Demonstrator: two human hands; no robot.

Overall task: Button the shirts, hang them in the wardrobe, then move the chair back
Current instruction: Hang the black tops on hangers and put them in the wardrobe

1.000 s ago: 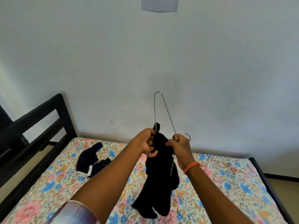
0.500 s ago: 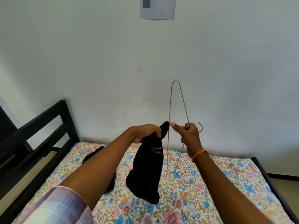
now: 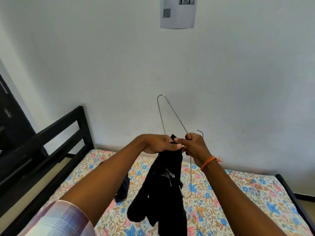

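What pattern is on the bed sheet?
Floral: blue, pink and orange flowers on a cream bed sheet, seen in the head view.

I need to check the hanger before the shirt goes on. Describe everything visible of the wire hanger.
The wire hanger is thin, bare silvery metal, held turned on end: one rounded shoulder points up against the white wall, the other hangs low over the floral bedsheet. The right hand grips it at the neck; its small hook sticks out beside that hand. The black garment covers part of it.

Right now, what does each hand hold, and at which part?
The left hand grips the black shirt at its top edge. The right hand grips the wire hanger near the base of its hook.
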